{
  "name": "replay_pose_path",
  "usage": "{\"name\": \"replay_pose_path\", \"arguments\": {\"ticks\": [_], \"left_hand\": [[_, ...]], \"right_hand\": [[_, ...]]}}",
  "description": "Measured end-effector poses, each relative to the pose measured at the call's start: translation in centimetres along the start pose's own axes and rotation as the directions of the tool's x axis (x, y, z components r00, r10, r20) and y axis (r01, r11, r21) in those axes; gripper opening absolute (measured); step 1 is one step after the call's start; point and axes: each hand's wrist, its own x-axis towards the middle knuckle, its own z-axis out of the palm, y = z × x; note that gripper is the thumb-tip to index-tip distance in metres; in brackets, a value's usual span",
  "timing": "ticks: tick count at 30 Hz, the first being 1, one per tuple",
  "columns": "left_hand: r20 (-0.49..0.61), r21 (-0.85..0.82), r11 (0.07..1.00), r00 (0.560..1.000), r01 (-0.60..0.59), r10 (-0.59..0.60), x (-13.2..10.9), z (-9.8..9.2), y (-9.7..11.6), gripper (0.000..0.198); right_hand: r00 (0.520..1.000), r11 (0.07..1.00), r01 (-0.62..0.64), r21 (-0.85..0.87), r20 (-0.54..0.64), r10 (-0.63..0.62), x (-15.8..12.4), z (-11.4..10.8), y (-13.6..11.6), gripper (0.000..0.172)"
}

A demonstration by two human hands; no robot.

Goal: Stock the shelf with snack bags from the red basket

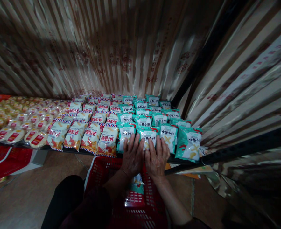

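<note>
Both hands reach over a red basket (134,211) to the front row of teal snack bags on a low shelf. My left hand (132,156) lies with its fingers spread on the lower part of a teal bag (126,129). Beside it, my right hand (156,159) rests with fingers apart against the middle teal bag (148,132) and the one to its right (168,133). Another teal bag (189,143) leans at the shelf's right end. Inside the basket, partly under my forearms, lies a teal bag (137,187).
White bags with red lettering (108,138) stand in rows left of the teal ones, then round packed cakes (36,136). A striped sheet (130,63) hangs behind. A dark metal post (190,73) rises at the right. A red bag (9,159) lies at lower left.
</note>
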Motion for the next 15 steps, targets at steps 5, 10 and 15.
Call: {"name": "replay_pose_path", "arguments": {"ticks": [5, 10, 15], "left_hand": [[0.003, -0.009, 1.000, 1.000, -0.005, 0.005, -0.1, 0.0, -0.1, 0.049], [0.004, -0.017, 1.000, 1.000, -0.011, 0.011, -0.8, -0.2, 0.0, 0.049], [0.006, -0.045, 0.999, 1.000, -0.019, 0.019, -1.1, -0.5, 0.3, 0.048]], "right_hand": [[1.000, 1.000, -0.002, 0.012, -0.002, 0.002, 0.0, -0.1, 0.0, 0.055], [1.000, 1.000, 0.005, 0.018, -0.011, -0.005, 0.1, -0.3, 0.0, 0.052], [1.000, 1.000, -0.011, 0.026, -0.011, 0.012, 0.2, -0.5, 0.0, 0.053]]}}
